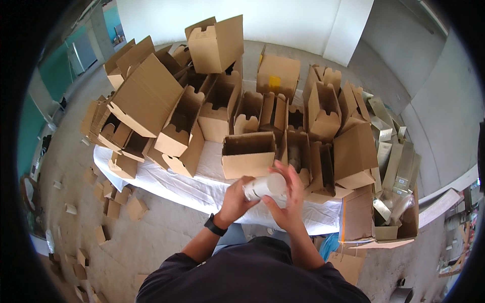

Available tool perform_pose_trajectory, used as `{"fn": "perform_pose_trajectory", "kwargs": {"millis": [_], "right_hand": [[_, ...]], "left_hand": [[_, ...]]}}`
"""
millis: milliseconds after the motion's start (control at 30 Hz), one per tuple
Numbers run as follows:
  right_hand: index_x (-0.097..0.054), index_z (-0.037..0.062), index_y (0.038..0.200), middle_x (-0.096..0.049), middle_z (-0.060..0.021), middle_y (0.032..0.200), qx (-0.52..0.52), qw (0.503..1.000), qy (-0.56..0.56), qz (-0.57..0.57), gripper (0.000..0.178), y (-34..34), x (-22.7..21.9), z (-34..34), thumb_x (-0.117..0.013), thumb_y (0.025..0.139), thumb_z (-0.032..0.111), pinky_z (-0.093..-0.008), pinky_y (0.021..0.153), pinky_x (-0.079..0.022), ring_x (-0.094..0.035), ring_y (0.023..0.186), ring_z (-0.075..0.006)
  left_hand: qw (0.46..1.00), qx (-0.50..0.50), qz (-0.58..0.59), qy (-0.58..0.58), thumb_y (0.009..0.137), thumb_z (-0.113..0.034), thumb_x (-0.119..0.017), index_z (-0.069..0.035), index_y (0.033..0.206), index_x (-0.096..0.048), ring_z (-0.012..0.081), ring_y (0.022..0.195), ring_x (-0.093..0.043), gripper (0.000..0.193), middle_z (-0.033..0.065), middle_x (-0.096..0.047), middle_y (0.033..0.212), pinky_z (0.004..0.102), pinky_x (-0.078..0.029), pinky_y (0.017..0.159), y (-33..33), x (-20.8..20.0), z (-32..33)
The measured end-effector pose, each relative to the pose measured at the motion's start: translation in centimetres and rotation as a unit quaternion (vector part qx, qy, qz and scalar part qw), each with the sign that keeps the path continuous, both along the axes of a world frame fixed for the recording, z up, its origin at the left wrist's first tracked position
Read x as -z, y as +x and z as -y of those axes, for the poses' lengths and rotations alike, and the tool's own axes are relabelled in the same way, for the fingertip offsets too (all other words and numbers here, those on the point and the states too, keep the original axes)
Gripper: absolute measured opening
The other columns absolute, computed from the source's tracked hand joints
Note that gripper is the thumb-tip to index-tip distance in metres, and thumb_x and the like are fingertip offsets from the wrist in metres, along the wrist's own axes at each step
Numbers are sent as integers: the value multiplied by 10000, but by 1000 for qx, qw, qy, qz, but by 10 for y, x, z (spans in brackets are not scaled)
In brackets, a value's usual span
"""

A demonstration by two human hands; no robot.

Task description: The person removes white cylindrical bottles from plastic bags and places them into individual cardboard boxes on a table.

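Observation:
A white cylinder [265,186], perhaps a cup or a small canister, is held in front of my body, tilted with one round end toward the right. My left hand [235,199] wraps round its left end, a dark watch [215,225] on that wrist. Around the cylinder's right end, my right hand [289,199] is spread, thumb below and fingers above; whether it touches is hard to tell. Just beyond both hands stands an open cardboard box [248,155] on the white-covered table [212,189].
Many open cardboard boxes crowd the table, one stacked high [214,48] at the back. At the right, a large carton [358,217] holds pale flat boxes and clear wrapping. Small cardboard pieces [136,208] litter the floor at the left.

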State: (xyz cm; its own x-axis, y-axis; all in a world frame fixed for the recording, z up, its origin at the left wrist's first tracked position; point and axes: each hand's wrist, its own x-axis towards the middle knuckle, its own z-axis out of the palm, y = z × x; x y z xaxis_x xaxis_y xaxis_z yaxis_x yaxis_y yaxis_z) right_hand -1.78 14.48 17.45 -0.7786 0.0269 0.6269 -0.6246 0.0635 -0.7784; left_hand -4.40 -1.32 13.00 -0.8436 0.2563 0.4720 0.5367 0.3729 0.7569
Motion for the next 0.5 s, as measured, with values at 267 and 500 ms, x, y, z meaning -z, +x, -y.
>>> {"fn": "perform_pose_trajectory", "kwargs": {"millis": [267, 500], "right_hand": [[-622, 45, 1080, -622, -126, 1090, 67, 966, 207, -141, 371, 15, -50, 2, -747, 732, 8, -356, 813, -525, -632, 952, -302], [-608, 52, 986, -602, -102, 1036, 56, 958, 249, -134, 294, 13, -33, -3, -748, 728, 45, -387, 791, -518, -610, 966, -312]], "left_hand": [[988, 47, -144, -24, 645, -120, -803, -37, 1056, -523, 347, 876, -609, 504, 127, -623, 1004, 409, -496, 756, -3, -20, -1], [985, 104, -136, -18, 675, -150, -779, -36, 1057, -535, 359, 878, -614, 468, 143, -626, 988, 420, -502, 755, -1, -28, -15]]}}
